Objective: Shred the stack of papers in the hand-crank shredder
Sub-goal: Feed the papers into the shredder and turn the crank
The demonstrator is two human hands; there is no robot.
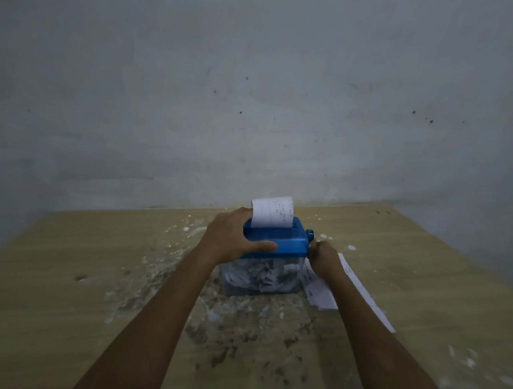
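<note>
Midway through a sheet, by the look of it; shredder (271, 248) standing near the middle of the desk (67, 273), closer to the far edge than the near one; blue top, clear bin below already packed with white shreds (260, 276). Left hand (235, 238) clamped over the left end of the blue top, thumb along the front face, fingers curled over the back beside the slot; steadying, plainly. Right hand (325, 256) closed at the crank (309, 235) on the right side, fingers wrapped on what must be the handle, though the handle itself hidden under them. One sheet (272, 213) upright in the slot, printed, top curling backward; thin and floppy stuff, likely to buckle or skew unless fed straight. Rest of the stack of papers (321, 293) lying flat just right of the bin, partly under the right forearm, toward the right edge; light, loose, liable to slide if brushed. Shredder itself probably light plastic, so prone to tip or skate under cranking; best held pressed down on the lid, as now. Desk surface scuffed and speckled with white flecks around the bin.
</note>
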